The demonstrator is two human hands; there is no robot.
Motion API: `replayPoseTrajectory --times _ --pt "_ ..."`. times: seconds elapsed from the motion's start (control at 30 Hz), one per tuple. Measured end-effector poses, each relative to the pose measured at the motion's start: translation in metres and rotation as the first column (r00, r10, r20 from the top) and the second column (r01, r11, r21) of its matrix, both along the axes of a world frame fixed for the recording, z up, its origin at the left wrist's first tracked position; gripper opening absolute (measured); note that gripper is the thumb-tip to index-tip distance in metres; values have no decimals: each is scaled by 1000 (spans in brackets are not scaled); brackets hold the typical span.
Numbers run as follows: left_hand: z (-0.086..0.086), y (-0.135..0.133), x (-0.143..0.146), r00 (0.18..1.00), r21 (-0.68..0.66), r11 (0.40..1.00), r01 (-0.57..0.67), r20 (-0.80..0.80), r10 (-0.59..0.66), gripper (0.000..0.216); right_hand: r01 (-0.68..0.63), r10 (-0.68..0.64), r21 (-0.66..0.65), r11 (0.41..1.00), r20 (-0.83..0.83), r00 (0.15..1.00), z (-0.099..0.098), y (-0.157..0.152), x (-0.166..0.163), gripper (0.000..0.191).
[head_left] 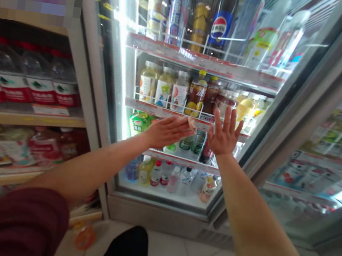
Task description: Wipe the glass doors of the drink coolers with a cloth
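My left hand (170,132) reaches in from the left with its fingers stretched out together, pointing right. A small pale patch shows at its fingertips, too blurred to make out. Close beside it on the right, my right hand (224,132) is raised with fingers spread, holding nothing. Both hands are in front of a lit drinks fridge (156,210), at the height of its middle shelves. I cannot tell whether they touch its glass. Behind them stand juice bottles (180,91) and a yellow-capped tea bottle (196,93). My right hand partly hides the bottles behind it.
A cola bottle (222,23) and several cans (177,16) fill the upper shelf. Red-capped water bottles (33,75) line the left rack. Another fridge (318,165) stands at the right. An orange object (85,237) lies on the tiled floor (166,254) near my knees.
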State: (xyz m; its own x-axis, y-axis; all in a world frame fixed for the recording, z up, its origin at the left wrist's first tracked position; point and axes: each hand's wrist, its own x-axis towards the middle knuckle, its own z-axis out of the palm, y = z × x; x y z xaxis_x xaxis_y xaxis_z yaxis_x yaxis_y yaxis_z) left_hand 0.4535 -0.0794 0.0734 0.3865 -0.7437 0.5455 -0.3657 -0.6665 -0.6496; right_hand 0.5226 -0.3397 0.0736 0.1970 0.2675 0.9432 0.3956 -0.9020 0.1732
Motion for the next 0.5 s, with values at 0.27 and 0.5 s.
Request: replayPoseTrajectory --times 0.27,0.5 --pt "115 33 -7 934 -680 721 -136 155 323 64 -13 14 18 1000 -63 998 1 0 -3 62" --pt "-10 17 -18 982 -291 952 -96 -182 43 52 -29 29 14 999 -41 999 0 0 -1 61"
